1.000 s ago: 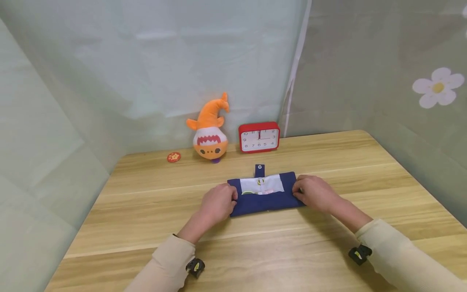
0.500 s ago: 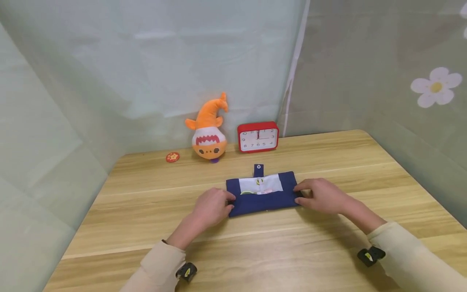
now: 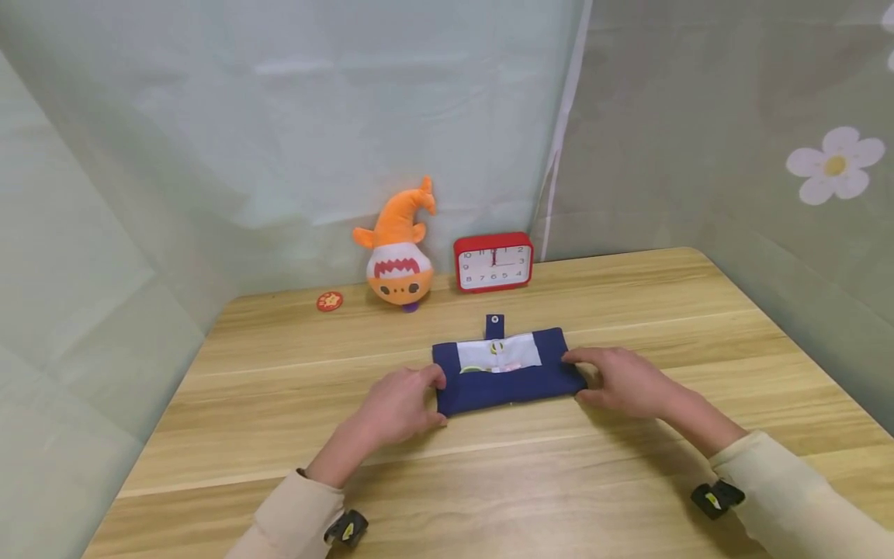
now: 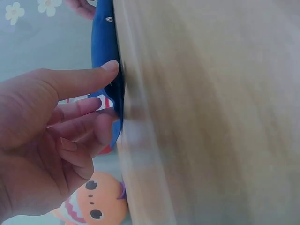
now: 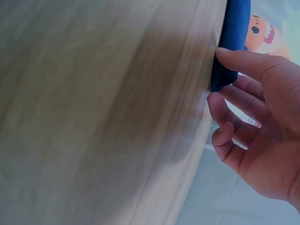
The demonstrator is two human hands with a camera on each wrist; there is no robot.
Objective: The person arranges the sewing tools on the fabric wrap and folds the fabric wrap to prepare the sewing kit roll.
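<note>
A navy cloth pouch [image 3: 513, 388] lies folded on the wooden table, its white inner panel [image 3: 520, 351] facing up. Greenish and pinkish bits show along that panel's lower edge. A short snap tab [image 3: 495, 326] sticks out at the back. At the pouch's left end is my left hand [image 3: 401, 404], thumb by the front corner and index finger by the side, the two spread apart. My right hand [image 3: 625, 380] is at the right end in a similar way, finger and thumb apart. In the right wrist view its thumb touches the blue cloth [image 5: 234, 42].
Behind the pouch stand a red alarm clock [image 3: 493, 264] and an orange plush shark [image 3: 400, 264], nose down. A round red patch [image 3: 330, 301] with a star lies to their left. Cloth walls enclose the table [image 3: 293, 373] at the back and sides.
Both hands have loosened from the pouch's ends: fingers and thumbs have spread apart, and the hands have shifted slightly outward. The pouch stays in nearly the same place.
</note>
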